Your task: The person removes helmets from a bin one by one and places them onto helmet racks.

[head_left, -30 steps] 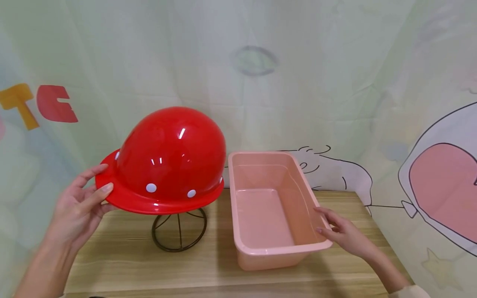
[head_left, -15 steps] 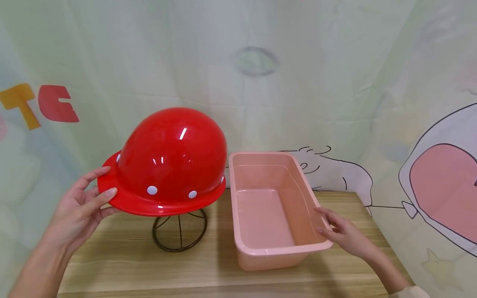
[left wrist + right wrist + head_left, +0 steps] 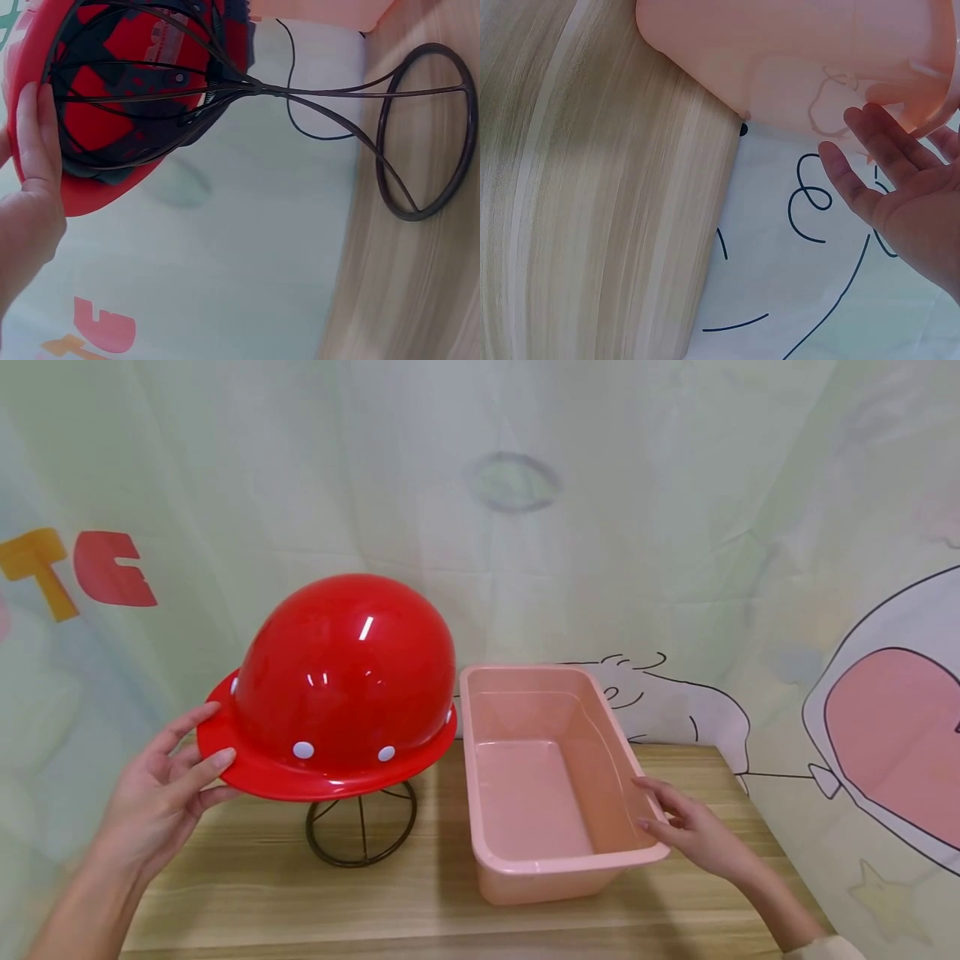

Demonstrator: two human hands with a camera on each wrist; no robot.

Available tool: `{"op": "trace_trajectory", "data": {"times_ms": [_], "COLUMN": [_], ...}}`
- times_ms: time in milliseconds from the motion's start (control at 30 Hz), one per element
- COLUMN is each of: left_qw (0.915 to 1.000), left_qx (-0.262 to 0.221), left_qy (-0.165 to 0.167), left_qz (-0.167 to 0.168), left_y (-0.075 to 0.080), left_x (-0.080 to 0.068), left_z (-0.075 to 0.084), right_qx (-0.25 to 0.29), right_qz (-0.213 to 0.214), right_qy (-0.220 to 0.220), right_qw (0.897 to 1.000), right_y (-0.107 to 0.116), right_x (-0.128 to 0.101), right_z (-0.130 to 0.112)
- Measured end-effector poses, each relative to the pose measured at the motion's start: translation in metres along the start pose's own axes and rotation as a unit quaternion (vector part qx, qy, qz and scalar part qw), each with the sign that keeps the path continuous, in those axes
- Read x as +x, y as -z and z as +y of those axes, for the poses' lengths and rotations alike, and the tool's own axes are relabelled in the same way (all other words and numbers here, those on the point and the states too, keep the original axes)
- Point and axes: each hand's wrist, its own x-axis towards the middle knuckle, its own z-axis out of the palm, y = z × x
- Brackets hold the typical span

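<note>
A red hard hat (image 3: 352, 668) with white round dots sits over a dark wire stand (image 3: 362, 827), whose ring base rests on the table. My left hand (image 3: 161, 785) pinches the hat's brim at its left end, thumb on top and fingers beneath. In the left wrist view, the hat's strapped lining (image 3: 142, 82) shows around the stand's upper wires. To the right, a pink plastic bin (image 3: 525, 793) stands with nothing in it. My right hand (image 3: 693, 831) grips its right rim, some fingertips over the edge and other fingers (image 3: 885, 150) along the outside.
The wood-grain table (image 3: 322, 910) carries the stand and the bin side by side. A pale printed curtain (image 3: 637, 527) hangs close behind and on both sides. The hat's right edge comes close to the bin's left rim.
The hat's brim has sunk slightly and shifted a little right, with my left hand following it. My right hand and the bin have stayed in place.
</note>
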Motion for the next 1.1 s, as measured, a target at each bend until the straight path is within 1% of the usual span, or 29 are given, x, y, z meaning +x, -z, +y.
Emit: {"op": "trace_trajectory", "data": {"times_ms": [233,467,600,700,800,1100], "left_qw": [0.9994,0.9991,0.9984,0.9985,0.999,0.9995], "left_qx": [0.011,0.018,0.028,0.027,0.026,0.015], "left_qy": [0.024,0.034,0.043,0.042,0.036,0.021], "left_qz": [0.024,0.019,0.025,0.021,0.006,-0.018], "left_y": [0.005,0.012,0.014,0.016,0.017,0.018], "left_x": [-0.005,-0.008,-0.009,-0.01,-0.011,-0.012], "left_z": [-0.007,-0.016,-0.019,-0.02,-0.019,-0.012], "right_qx": [0.0,0.011,0.013,0.006,0.0,-0.003], "right_qz": [-0.001,-0.008,-0.011,-0.009,-0.01,-0.013], "right_qy": [-0.004,-0.014,-0.021,-0.025,-0.031,-0.038], "right_qw": [1.0,1.0,1.0,1.0,0.999,0.999], "right_y": [0.0,0.0,0.0,0.0,0.0,0.0], "right_x": [0.0,0.0,0.0,0.0,0.0,0.0], "right_z": [0.0,-0.002,-0.003,-0.003,-0.003,-0.006]}}
